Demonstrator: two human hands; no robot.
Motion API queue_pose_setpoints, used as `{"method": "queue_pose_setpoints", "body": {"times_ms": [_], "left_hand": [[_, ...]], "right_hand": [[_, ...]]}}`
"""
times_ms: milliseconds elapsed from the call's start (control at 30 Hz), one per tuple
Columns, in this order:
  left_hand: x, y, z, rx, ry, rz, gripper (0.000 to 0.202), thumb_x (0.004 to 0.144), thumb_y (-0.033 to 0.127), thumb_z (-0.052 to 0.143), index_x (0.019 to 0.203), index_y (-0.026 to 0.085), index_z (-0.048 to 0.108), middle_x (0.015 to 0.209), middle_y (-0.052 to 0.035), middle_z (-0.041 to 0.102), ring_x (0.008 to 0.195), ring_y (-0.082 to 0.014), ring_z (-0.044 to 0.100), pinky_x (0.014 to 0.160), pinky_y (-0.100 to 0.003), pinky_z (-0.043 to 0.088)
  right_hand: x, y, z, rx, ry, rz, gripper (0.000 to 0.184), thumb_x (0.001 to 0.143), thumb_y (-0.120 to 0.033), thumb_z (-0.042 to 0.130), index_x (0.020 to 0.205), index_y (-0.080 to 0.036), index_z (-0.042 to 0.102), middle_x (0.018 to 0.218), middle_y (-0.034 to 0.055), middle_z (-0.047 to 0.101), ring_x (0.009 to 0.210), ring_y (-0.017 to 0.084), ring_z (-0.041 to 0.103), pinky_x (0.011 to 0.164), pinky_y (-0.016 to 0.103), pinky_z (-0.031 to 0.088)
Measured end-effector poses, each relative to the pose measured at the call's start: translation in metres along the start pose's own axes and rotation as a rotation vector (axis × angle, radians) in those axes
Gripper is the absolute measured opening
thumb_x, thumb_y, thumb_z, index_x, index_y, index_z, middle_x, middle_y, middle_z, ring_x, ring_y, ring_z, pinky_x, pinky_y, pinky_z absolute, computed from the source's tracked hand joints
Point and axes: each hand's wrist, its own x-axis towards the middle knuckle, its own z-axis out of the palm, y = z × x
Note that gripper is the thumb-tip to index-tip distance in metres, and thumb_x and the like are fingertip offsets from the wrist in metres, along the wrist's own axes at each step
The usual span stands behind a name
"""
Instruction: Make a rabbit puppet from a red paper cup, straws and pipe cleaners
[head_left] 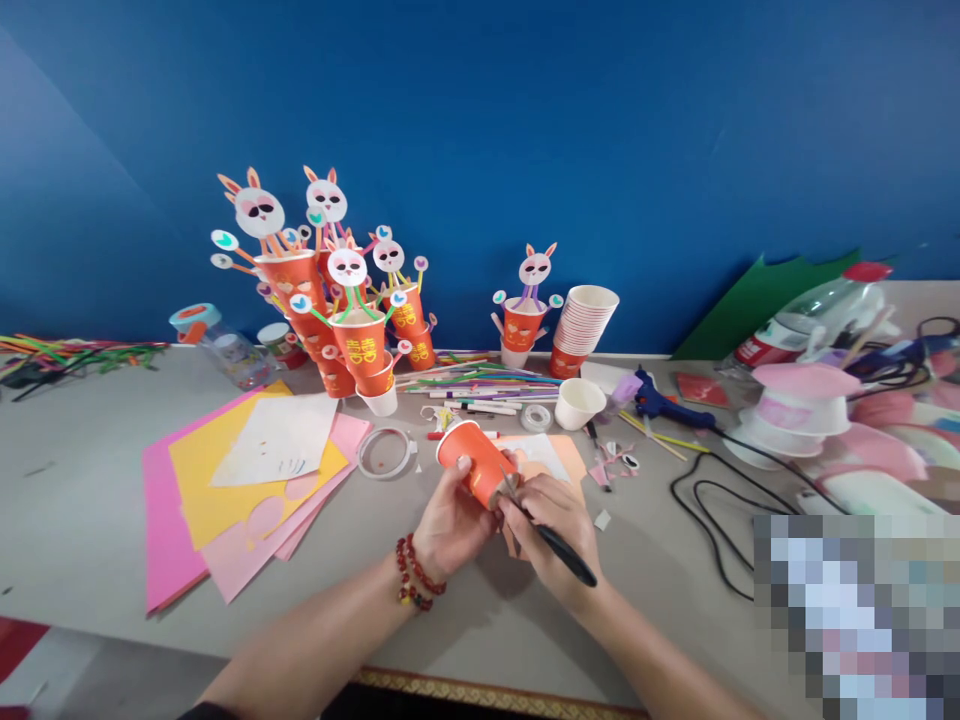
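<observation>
Cups (361,345) with rabbit faces (347,267) stand seemingly finished behind, while the left hand (454,525) grips a rabbitless orange cup (478,460) above the surface (97,500), the right hand (559,515) holding a black-handled tool (564,556) at its base.

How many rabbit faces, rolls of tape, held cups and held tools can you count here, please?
Rabbit faces: 5
Rolls of tape: 2
Red-orange cup in the left hand: 1
Black-handled tool in the right hand: 1
Total: 9
</observation>
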Motion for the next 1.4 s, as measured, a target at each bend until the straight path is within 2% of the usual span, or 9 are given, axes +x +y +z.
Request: {"method": "queue_pose_setpoints", "body": {"times_ms": [200,300,533,633,767,900,1100,1233,1400], "left_hand": [[-0.001,-0.003,0.001,-0.030,-0.021,0.010,0.040,0.079,0.029,0.069,0.113,0.011,0.061,0.105,-0.0096,0.071,0.092,-0.0213,0.069,0.088,-0.030,0.052],[-0.001,-0.004,0.002,-0.062,-0.019,0.014,0.040,0.078,0.027,0.070,0.114,0.013,0.060,0.107,-0.0092,0.071,0.096,-0.0219,0.068,0.094,-0.033,0.049],[0.000,-0.005,-0.002,-0.069,-0.021,0.031,0.034,0.079,0.027,0.069,0.109,0.012,0.063,0.101,-0.0098,0.072,0.091,-0.0207,0.069,0.089,-0.030,0.050],[0.002,-0.005,-0.003,-0.052,-0.013,0.033,0.039,0.079,0.029,0.069,0.112,0.011,0.061,0.098,-0.0094,0.072,0.088,-0.0208,0.068,0.087,-0.030,0.051],[0.001,-0.005,-0.001,-0.064,0.019,-0.001,0.039,0.081,0.031,0.068,0.113,0.011,0.060,0.098,-0.0097,0.072,0.087,-0.0197,0.069,0.084,-0.028,0.051],[-0.001,-0.003,0.002,-0.096,0.059,-0.053,0.039,0.089,0.036,0.062,0.118,0.011,0.058,0.104,-0.0115,0.072,0.088,-0.0192,0.070,0.079,-0.026,0.054],[0.002,0.002,0.000,-0.100,0.099,0.028,0.034,0.095,0.042,0.054,0.113,0.013,0.061,0.100,-0.0103,0.073,0.081,-0.0185,0.072,0.063,-0.023,0.056],[0.004,0.002,-0.002,-0.084,0.128,0.031,0.035,0.094,0.042,0.054,0.115,0.015,0.060,0.101,-0.0104,0.073,0.083,-0.0193,0.072,0.063,-0.024,0.056],[0.003,-0.003,0.000,-0.057,0.087,0.026,0.036,0.093,0.042,0.056,0.114,0.013,0.060,0.101,-0.0125,0.073,0.078,-0.0192,0.072,0.067,-0.027,0.056]], "right_hand": [[0.000,-0.006,0.003,0.116,0.053,0.110,0.035,0.094,-0.017,0.056,0.060,-0.021,0.051,0.064,-0.0008,0.056,0.062,0.015,0.055,0.063,0.028,0.043],[0.001,-0.008,0.003,0.155,0.054,0.194,0.031,0.094,-0.021,0.057,0.063,-0.022,0.059,0.063,-0.0008,0.057,0.063,0.016,0.057,0.064,0.027,0.045],[0.003,-0.014,-0.001,0.202,-0.004,0.355,0.030,0.095,-0.029,0.055,0.068,-0.022,0.066,0.062,-0.0003,0.058,0.067,0.018,0.060,0.068,0.028,0.048],[0.004,-0.013,-0.001,0.188,0.000,0.338,0.032,0.096,-0.031,0.053,0.069,-0.022,0.067,0.065,0.0013,0.061,0.064,0.018,0.059,0.065,0.028,0.048],[0.006,-0.011,-0.004,0.151,-0.033,0.315,0.038,0.096,-0.032,0.053,0.060,-0.022,0.058,0.062,0.0004,0.058,0.059,0.016,0.057,0.058,0.027,0.046],[0.005,-0.008,-0.006,0.057,-0.058,0.190,0.035,0.096,-0.032,0.054,0.064,-0.022,0.061,0.060,0.0006,0.058,0.060,0.017,0.058,0.060,0.028,0.047],[0.001,-0.008,-0.008,-0.007,-0.013,0.126,0.041,0.098,-0.035,0.052,0.060,-0.021,0.059,0.059,0.0014,0.057,0.057,0.016,0.056,0.058,0.028,0.047],[0.003,-0.008,-0.007,0.055,-0.011,0.225,0.038,0.097,-0.037,0.053,0.065,-0.020,0.064,0.062,0.0020,0.062,0.058,0.016,0.058,0.058,0.027,0.048],[0.003,-0.001,-0.005,0.199,-0.030,0.444,0.038,0.093,-0.041,0.057,0.064,-0.019,0.068,0.058,0.0014,0.063,0.054,0.017,0.059,0.050,0.026,0.046]]}}
